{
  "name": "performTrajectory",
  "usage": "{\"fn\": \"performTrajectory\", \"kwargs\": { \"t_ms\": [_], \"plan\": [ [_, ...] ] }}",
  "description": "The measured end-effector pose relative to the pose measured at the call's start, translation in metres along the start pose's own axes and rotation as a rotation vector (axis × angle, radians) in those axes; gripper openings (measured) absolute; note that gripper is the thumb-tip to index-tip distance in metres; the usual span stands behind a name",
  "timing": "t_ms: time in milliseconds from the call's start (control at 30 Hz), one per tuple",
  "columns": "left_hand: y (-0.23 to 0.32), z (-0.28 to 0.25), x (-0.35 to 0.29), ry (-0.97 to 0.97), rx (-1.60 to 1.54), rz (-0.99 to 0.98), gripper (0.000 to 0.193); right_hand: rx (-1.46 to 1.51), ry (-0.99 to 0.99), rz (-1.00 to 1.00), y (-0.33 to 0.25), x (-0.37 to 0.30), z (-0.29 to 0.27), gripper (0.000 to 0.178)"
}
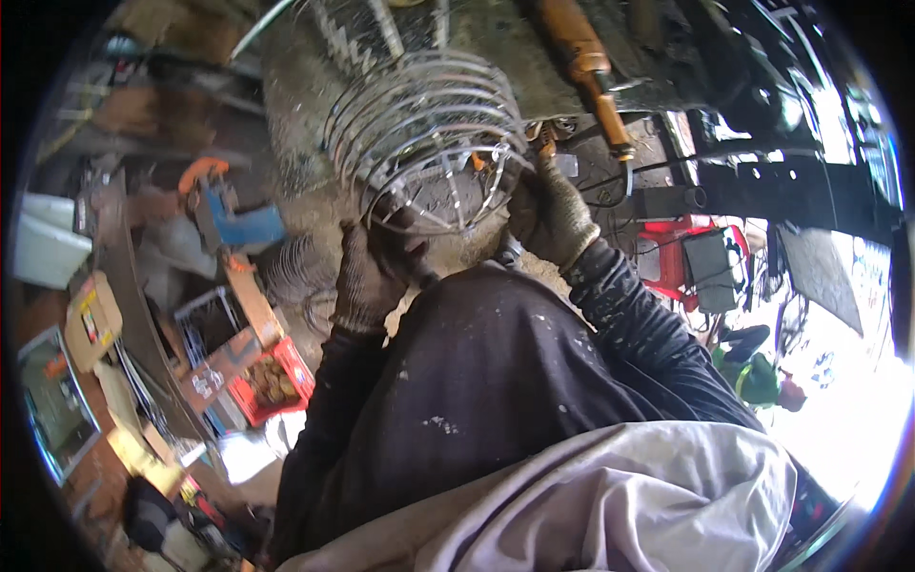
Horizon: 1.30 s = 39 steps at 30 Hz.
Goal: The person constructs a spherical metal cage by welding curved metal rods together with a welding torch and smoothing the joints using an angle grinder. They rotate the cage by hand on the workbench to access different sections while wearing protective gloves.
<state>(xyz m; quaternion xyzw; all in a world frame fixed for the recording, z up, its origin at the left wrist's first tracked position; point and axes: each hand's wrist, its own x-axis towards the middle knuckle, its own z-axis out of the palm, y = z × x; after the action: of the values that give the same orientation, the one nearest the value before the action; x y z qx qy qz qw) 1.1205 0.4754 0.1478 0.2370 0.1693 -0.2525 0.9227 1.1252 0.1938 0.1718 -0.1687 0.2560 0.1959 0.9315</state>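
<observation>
In front of me a round wire cage (420,121), made of stacked metal rings joined by ribs, lies tilted on the edge of a worn workbench, its rounded end toward me. My left hand (370,278), in a dirty knitted glove, is closed at the cage's near left side; some of its fingers are in shadow. At the right side my right hand (560,212), in a similar grey glove, has its fingers curled round the end wires, partly hidden. An orange corded power tool (575,48) lies on the bench beyond my right hand.
Left of me stand a blue clamp-like tool (240,221), a coil of ribbed wire (303,268) and a red crate (303,363) of small parts. A red-and-grey machine (713,264) sits on the right, near a dark metal beam (786,197). A cord trails from the power tool.
</observation>
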Motion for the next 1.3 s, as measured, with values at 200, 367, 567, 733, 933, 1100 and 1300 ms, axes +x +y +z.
{"fn": "performTrajectory", "kwargs": {
  "t_ms": [200, 367, 567, 733, 933, 1100, 1300],
  "plan": [
    [0.016, -0.056, -0.003, 0.099, 0.736, -0.002, 0.04, -0.294, 0.364, -0.14, 0.005, -0.009, -0.064, 0.032],
    [0.024, -0.072, -0.007, -0.3, 1.74, -0.019, 0.039, -1.405, 0.579, -0.216, 0.025, -0.032, -0.193, 0.035],
    [0.047, 0.018, -0.023, -0.768, 1.671, 0.304, 0.032, -2.078, 0.535, 0.271, 0.074, -0.101, -0.284, 0.036],
    [0.12, -0.028, -0.031, -0.44, 1.89, 0.004, 0.025, -1.53, 0.803, 0.278, 0.107, -0.118, -0.256, 0.038],
    [0.167, 0.08, -0.007, -0.365, 1.771, 0.809, 0.048, -1.38, 0.913, 0.188, 0.123, -0.106, -0.269, 0.045],
    [0.157, 0.087, 0.053, -0.322, 2.107, 1.114, 0.089, -1.25, 0.957, 0.158, 0.124, -0.105, -0.274, 0.045],
    [0.156, 0.088, 0.072, -0.385, 2.144, 1.101, 0.109, -1.285, 0.954, 0.097, 0.134, -0.115, -0.292, 0.048]
  ]
}}
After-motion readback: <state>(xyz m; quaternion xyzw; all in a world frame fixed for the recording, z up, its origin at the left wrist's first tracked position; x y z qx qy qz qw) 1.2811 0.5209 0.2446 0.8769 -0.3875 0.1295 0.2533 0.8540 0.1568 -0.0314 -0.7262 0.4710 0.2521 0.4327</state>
